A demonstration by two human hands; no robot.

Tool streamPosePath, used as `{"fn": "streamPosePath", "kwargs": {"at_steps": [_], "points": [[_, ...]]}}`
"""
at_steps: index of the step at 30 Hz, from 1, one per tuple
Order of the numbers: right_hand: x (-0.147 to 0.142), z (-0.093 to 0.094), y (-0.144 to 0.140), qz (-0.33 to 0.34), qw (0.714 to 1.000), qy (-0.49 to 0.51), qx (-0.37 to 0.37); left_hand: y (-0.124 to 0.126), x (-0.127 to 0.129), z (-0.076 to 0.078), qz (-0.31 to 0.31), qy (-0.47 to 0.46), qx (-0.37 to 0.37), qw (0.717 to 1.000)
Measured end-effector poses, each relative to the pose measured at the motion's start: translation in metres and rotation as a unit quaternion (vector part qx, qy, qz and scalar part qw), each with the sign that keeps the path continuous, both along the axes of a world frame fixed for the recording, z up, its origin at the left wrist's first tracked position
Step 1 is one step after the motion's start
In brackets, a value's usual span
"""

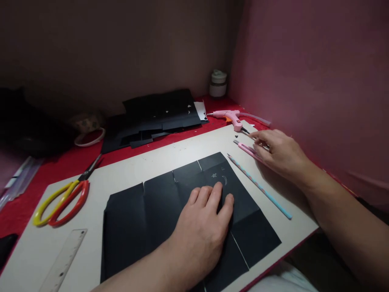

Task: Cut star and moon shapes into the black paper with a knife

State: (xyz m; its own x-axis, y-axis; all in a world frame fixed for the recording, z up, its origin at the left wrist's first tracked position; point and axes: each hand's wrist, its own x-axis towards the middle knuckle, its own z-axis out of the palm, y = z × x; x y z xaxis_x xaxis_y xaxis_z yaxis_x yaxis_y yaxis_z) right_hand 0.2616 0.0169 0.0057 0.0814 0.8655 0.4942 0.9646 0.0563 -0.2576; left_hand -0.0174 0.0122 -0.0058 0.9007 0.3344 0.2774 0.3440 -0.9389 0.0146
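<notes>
My left hand (205,219) lies spread on a sheet of black paper (161,227). The sheet has slits along its edges, fold lines, and a small star and moon drawn near its upper right. My right hand (278,152) is at the board's right side, fingers bent together around something thin that I cannot make out. Beneath it lies a pink utility knife (247,149), its blade end showing and its rear hidden by the hand. A blue patterned pencil (261,187) rests between the sheet and my right hand.
A pink glue gun (227,115) lies beyond the white board (164,150). Scissors (69,198) and a clear ruler (65,259) are on the left. Black paper pieces (164,111), a tape roll (89,137) and a white jar (218,84) stand or lie at the back.
</notes>
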Motion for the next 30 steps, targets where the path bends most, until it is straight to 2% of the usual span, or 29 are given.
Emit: {"fn": "streamPosePath", "kwargs": {"at_steps": [4,9,12,15,18,21,23,25,27,30], "points": [[0.004,-0.005,0.003,-0.018,0.998,-0.006,-0.052,0.001,0.000,0.000,-0.001,-0.008,0.004,1.000],[-0.005,-0.006,0.002,0.002,0.996,0.035,-0.076,0.001,0.001,0.001,0.004,-0.009,0.006,1.000],[-0.007,-0.002,0.002,0.007,0.993,0.097,-0.068,0.001,0.002,0.001,0.005,-0.009,0.006,1.000],[-0.012,0.008,-0.002,0.001,0.978,0.206,-0.037,0.000,0.001,0.000,0.008,-0.010,0.005,1.000],[-0.024,0.026,-0.012,0.018,0.933,0.358,-0.030,0.000,0.001,-0.001,0.009,-0.010,0.005,1.000],[-0.038,0.041,-0.027,0.043,0.864,0.500,-0.051,0.001,0.001,-0.001,0.007,-0.009,0.004,1.000],[-0.045,0.045,-0.038,0.064,0.818,0.566,-0.080,0.001,0.002,-0.001,0.008,-0.008,0.002,1.000],[-0.050,0.041,-0.049,0.093,0.779,0.612,-0.101,0.000,0.003,0.000,0.011,-0.008,0.000,1.000],[-0.053,0.031,-0.062,0.123,0.756,0.633,-0.109,0.000,0.003,0.000,0.014,-0.008,0.000,1.000],[-0.054,0.011,-0.082,0.157,0.757,0.624,-0.113,0.000,0.003,0.000,0.013,-0.009,0.001,1.000]]}}
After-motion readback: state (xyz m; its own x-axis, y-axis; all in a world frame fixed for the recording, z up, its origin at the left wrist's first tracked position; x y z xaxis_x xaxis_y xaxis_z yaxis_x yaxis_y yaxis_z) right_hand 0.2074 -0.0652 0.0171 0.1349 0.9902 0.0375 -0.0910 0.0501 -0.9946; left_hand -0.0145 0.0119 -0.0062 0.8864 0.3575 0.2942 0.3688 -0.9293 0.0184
